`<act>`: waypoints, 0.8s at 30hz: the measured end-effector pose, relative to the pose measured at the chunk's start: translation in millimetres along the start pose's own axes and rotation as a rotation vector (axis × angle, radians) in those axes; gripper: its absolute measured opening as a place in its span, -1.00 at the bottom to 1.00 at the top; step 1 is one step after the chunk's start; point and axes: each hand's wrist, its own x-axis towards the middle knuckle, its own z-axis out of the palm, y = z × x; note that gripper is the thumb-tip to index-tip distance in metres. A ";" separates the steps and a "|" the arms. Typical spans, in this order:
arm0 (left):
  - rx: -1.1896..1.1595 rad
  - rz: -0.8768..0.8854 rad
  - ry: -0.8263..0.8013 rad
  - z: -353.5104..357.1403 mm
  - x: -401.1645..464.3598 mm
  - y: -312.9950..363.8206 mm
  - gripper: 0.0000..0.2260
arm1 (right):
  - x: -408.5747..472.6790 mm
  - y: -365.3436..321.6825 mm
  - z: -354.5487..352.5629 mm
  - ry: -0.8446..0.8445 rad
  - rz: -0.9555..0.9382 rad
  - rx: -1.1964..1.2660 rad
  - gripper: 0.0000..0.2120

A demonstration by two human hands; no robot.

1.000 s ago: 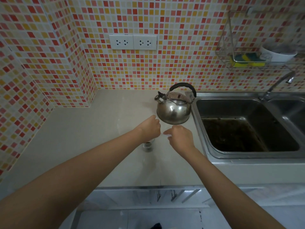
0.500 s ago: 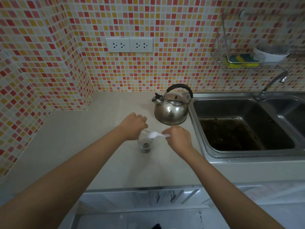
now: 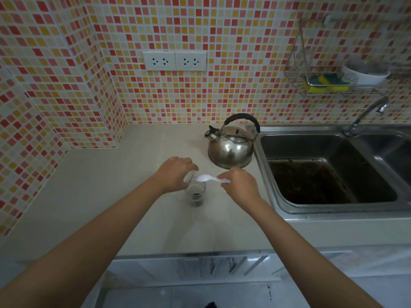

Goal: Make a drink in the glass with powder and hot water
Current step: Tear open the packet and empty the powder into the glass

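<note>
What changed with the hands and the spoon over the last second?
The left hand drew back off the glass, uncovering it, and holds a small clear container tilted beside the rim. The right hand brought a white spoon into view, its bowl over the glass. The kettle stayed put.

No legible text or labels.

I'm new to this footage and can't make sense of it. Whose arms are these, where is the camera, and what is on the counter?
There is no machine here: a person wears a camera on the head, looking down at their own two arms. The right hand pinches a white plastic spoon carrying white powder. The left hand holds a small clear container, tipped beside the spoon. Below stands a glass with something dark at the bottom. On the counter behind is a steel kettle, next to the sink.
</note>
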 end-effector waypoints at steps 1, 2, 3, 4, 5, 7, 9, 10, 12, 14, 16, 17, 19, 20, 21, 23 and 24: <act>-0.025 -0.020 0.017 1.8 -1.4 -1.3 -0.52 | -0.8 3.8 -0.8 0.000 0.021 0.049 -0.77; -0.057 -0.042 0.035 3.8 -3.3 -2.6 -0.52 | -1.7 7.9 -2.0 0.004 0.049 0.107 -0.80; -0.093 -0.066 0.048 5.8 -5.4 -3.8 -0.51 | -2.6 13.1 -2.2 0.019 0.086 0.172 -0.83; -0.128 -0.088 0.059 7.9 -7.6 -4.5 -0.51 | -3.5 18.8 -1.4 0.043 0.142 0.240 -0.86; -0.160 -0.107 0.070 10.1 -9.7 -5.1 -0.51 | -4.2 25.1 0.5 0.071 0.218 0.314 -0.87; -0.206 -0.138 0.092 14.9 -13.6 -5.7 -0.52 | -4.7 36.3 5.9 0.098 0.424 0.466 -0.88; -0.227 -0.158 0.099 18.7 -16.6 -5.8 -0.51 | -5.4 43.9 14.3 0.072 0.603 0.577 -0.92; -0.238 -0.165 0.101 20.1 -17.7 -5.9 -0.51 | -6.5 46.1 19.8 0.044 0.668 0.603 -0.94; -0.265 -0.177 0.111 21.7 -19.5 -5.6 -0.50 | -8.1 49.7 32.4 -0.024 0.784 0.636 -0.96; -0.287 -0.180 0.119 21.9 -20.2 -4.7 -0.50 | -8.1 52.2 46.2 -0.073 0.858 0.656 -0.93; -0.303 -0.176 0.120 21.7 -20.5 -3.4 -0.50 | -5.1 54.0 59.3 -0.156 0.852 0.597 -0.88; -0.312 -0.175 0.119 21.5 -20.7 -2.7 -0.50 | -3.6 54.2 64.3 -0.205 0.820 0.546 -0.85; -0.330 -0.174 0.124 21.8 -21.4 -1.5 -0.49 | -1.8 53.9 71.6 -0.231 0.798 0.524 -0.83; -0.341 -0.173 0.127 22.0 -21.8 -1.2 -0.49 | -1.8 53.8 74.4 -0.223 0.792 0.522 -0.84; -0.352 -0.173 0.131 22.2 -22.3 -1.0 -0.49 | -0.8 53.8 76.2 -0.222 0.787 0.492 -0.88; -0.381 -0.176 0.138 22.4 -23.2 -1.2 -0.49 | -0.4 53.2 78.3 -0.184 0.799 0.464 -0.89; -0.397 -0.179 0.143 22.5 -23.8 -1.5 -0.49 | -0.2 54.0 79.9 -0.160 0.806 0.480 -0.84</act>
